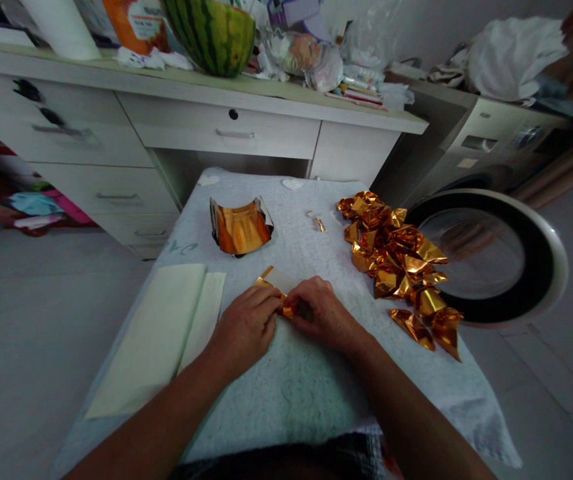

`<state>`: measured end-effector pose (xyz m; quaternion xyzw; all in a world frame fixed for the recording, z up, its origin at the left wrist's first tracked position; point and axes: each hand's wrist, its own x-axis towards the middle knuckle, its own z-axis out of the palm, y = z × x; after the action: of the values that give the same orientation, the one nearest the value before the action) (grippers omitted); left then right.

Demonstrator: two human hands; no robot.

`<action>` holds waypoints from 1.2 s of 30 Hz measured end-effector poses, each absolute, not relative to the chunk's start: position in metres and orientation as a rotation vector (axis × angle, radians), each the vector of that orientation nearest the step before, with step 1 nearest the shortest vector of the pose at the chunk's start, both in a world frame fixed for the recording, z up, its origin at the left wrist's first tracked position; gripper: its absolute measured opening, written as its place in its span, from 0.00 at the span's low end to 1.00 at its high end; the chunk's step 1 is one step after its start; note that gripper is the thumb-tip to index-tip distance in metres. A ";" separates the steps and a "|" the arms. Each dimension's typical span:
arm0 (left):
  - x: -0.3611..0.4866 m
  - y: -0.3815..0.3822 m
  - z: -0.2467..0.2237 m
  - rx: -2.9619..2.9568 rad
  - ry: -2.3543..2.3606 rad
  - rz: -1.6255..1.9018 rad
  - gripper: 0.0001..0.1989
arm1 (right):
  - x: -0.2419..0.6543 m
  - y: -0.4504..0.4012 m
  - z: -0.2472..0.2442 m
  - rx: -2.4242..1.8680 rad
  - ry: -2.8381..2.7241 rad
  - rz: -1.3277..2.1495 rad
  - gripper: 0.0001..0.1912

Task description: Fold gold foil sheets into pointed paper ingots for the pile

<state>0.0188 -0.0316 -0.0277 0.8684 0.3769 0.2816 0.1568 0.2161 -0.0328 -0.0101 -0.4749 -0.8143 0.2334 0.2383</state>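
Observation:
Both hands meet over a small piece of gold foil paper (286, 309) near the middle of the cloth-covered table (286, 393). The fingers of my left hand (249, 327) press on its left side, and a pale sheet with a gold edge sticks out beyond them. My right hand (323, 313) pinches the right end of the foil. A curved stack of gold foil sheets (241, 227) lies farther back. On the right is a heap of folded gold foil pieces (396, 253). Pale yellow paper (153, 333) lies at the left.
Small gold scraps (320, 225) lie behind my hands. A white desk (226, 133) with drawers stands behind the table, a cut watermelon (211, 37) and bags on top. To the right, a washing machine (486, 143) has its round door (546, 260) swung out beside the table.

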 end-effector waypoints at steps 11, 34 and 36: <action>0.020 -0.028 -0.034 2.480 1.091 0.769 0.04 | 0.222 -0.032 -0.014 -1.327 -2.272 0.633 0.05; 0.035 -0.032 -0.023 2.289 1.406 0.738 0.06 | 0.214 -0.030 -0.011 -1.593 -2.170 0.645 0.04; 0.034 -0.032 -0.024 2.289 1.402 0.740 0.07 | 0.213 -0.029 -0.012 -1.614 -2.158 0.641 0.05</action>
<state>0.0339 -0.0316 -0.0242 0.8089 0.4956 0.2616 0.1776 0.2131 -0.0289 -0.0118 -0.5728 -0.7655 0.2274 0.1848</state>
